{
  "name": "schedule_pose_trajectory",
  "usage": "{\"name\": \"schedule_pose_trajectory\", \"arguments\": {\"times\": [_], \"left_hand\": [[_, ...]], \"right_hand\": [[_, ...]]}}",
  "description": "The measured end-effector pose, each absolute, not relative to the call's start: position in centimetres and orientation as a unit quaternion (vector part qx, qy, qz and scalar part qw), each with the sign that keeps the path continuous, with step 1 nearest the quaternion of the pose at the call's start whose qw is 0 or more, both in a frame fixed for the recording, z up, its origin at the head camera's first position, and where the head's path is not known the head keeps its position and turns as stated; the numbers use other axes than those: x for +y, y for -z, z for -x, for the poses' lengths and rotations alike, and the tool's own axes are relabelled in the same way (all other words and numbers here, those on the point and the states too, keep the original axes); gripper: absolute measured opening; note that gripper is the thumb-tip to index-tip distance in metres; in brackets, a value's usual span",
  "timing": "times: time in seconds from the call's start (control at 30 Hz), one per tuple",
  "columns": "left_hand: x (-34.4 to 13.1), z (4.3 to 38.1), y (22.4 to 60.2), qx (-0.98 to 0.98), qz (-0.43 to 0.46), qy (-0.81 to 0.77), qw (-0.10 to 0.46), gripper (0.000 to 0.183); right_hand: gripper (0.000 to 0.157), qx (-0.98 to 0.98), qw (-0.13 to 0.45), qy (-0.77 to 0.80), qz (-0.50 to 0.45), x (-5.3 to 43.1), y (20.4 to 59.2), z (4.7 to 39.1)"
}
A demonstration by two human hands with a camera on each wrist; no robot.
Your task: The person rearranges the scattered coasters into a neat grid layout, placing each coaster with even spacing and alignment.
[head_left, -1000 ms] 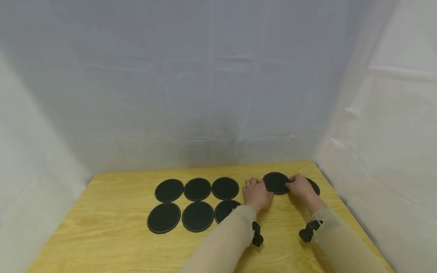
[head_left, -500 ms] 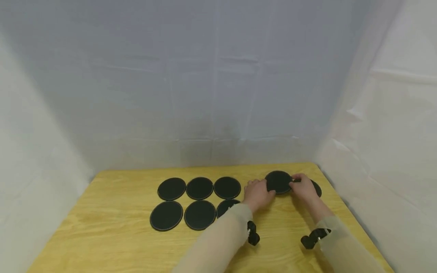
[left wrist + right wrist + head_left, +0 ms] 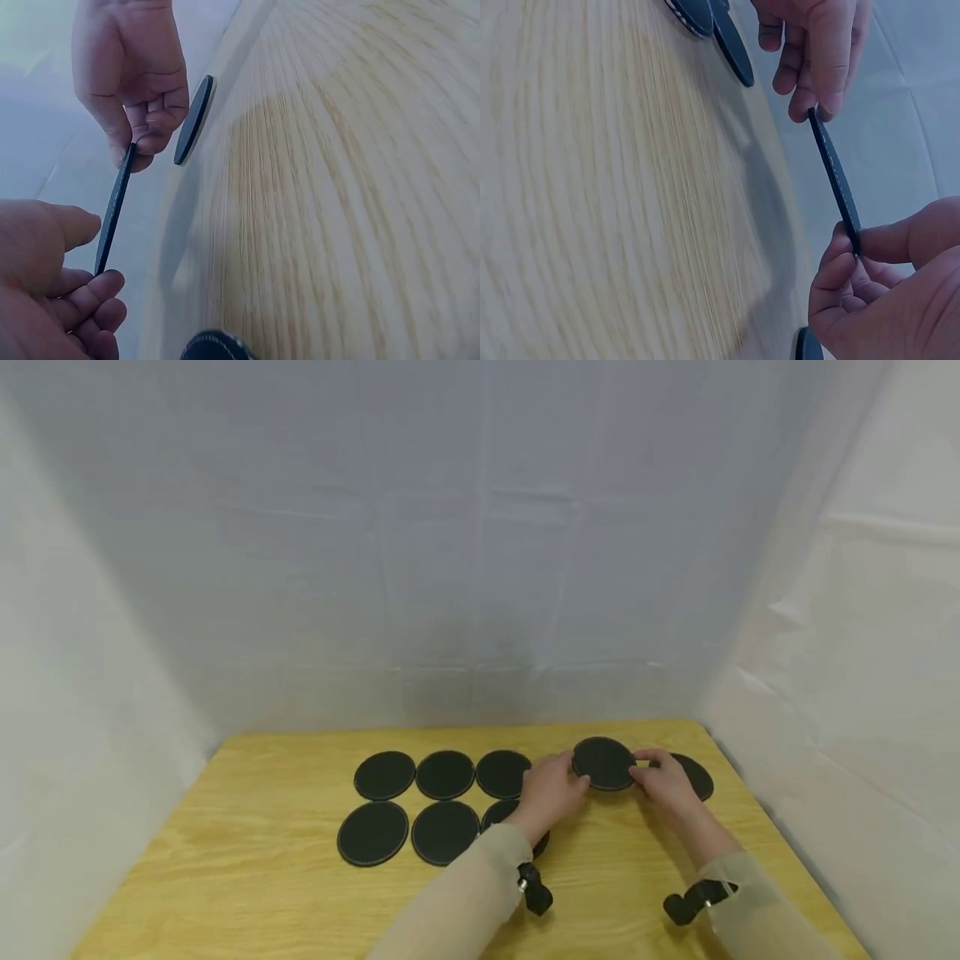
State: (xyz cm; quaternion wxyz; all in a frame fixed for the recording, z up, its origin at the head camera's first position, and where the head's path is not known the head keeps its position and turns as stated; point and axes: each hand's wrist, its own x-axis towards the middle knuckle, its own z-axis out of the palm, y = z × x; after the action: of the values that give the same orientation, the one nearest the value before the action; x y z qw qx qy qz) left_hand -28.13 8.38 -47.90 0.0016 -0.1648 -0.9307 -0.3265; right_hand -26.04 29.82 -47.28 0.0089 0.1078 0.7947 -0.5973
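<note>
A black round coaster with pale stitching near its rim is held a little above the table, its shadow apart from it in both wrist views. My left hand pinches its left edge between thumb and fingers. At the opposite edge my right hand pinches it the same way. The right wrist view shows the coaster edge-on between the two hands. Another black coaster lies to the right, partly behind my right hand.
Several black coasters lie left of my hands in two rows, such as a back-row coaster and a front-row coaster. My left forearm partly covers the front row's right one. White sheeting surrounds the wooden table.
Between my two hands the coaster has come up off the table and shifted slightly left. My left hand has moved left with it. The other coasters keep their layout.
</note>
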Motion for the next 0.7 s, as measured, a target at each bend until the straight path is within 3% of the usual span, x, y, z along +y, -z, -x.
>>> {"name": "schedule_pose_trajectory", "arguments": {"times": [0.47, 0.7], "left_hand": [[5.8, 28.6, 48.4, -0.929, 0.148, 0.337, 0.038, 0.036], [5.1, 29.1, 49.1, -0.946, 0.137, 0.287, 0.057, 0.039]], "right_hand": [[0.048, 0.795, 0.022, 0.6, -0.089, 27.8, 48.0, 26.6], [0.047, 0.801, 0.016, 0.591, -0.092, 26.7, 48.6, 27.3]]}}
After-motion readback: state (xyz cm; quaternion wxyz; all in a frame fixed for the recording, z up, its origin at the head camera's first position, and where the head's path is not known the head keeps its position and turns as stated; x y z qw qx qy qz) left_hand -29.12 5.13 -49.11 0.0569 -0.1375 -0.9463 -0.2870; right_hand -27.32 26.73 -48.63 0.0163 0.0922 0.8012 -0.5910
